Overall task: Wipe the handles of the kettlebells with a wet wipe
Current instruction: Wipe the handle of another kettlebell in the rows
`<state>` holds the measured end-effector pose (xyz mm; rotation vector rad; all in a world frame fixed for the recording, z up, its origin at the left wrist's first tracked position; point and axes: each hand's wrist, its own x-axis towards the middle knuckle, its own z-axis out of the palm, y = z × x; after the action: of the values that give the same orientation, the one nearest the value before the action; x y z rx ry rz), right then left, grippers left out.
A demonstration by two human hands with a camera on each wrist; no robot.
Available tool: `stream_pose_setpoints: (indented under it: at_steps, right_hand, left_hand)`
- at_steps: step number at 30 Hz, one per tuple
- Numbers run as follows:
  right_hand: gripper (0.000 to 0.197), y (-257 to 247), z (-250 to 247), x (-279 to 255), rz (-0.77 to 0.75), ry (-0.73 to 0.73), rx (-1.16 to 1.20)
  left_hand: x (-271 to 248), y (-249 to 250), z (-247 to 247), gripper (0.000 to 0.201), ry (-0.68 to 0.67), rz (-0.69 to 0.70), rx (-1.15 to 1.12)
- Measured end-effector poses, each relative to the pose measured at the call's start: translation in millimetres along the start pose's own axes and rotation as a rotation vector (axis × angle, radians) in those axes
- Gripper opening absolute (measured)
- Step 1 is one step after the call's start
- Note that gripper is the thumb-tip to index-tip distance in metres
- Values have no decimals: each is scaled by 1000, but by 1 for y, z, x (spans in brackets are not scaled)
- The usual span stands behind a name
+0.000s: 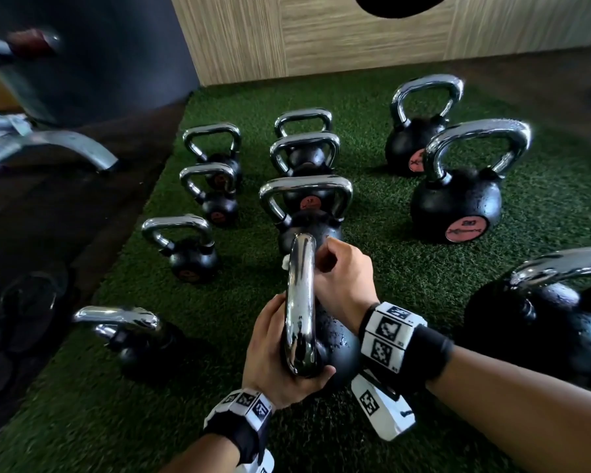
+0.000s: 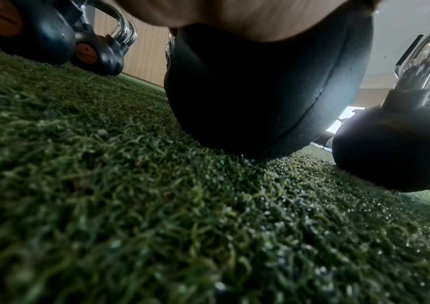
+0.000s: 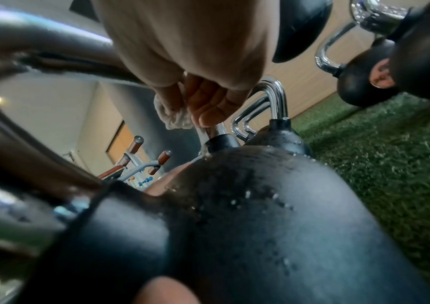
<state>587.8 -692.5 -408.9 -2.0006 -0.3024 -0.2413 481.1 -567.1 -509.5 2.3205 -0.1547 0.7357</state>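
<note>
A: What are the hands doing?

B: The right hand (image 1: 342,281) is curling its fingers around a bunched white wet wipe (image 3: 173,116), pressing it against the far leg of a chrome handle (image 1: 301,302). In the right wrist view the fingertips (image 3: 208,117) are sitting low on that leg, just above the black collar where it is joining the ball. The left hand (image 1: 280,356) is gripping the near end of the same handle, its thumb wrapping under the bend.

A: Which kettlebell is that?

B: It is the nearest kettlebell (image 1: 338,349) in the middle of the view, a black one resting on green artificial turf (image 1: 406,268). Water droplets are sitting on its ball. Its handle is running away from the person, seen end-on from the head camera.

A: What is lying around it?

B: More black kettlebells with chrome handles are standing on the turf. Three are lining up straight ahead, the closest (image 1: 306,213) just beyond the right hand. Three smaller ones are standing to the left, and another (image 1: 130,339) is sitting near left. Two larger ones (image 1: 458,196) with pink labels are standing to the right, and a big one (image 1: 539,322) is sitting at the near right edge. A wood-grain wall panel (image 1: 355,35) is running behind, and grey gym equipment (image 1: 48,148) is standing far left, blurred.
</note>
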Motion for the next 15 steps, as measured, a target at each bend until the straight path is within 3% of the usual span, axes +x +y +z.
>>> stream_pose_setpoints:
  at_steps: [8,15]
  right_hand:
    - [18,7,4,12,183,-92,-60]
    - [39,8,10,8,229,-144,-130]
  left_hand:
    - [2,-4,-1,103,-44,19,39]
    - [2,-4,-2,113,-63,-52,-20]
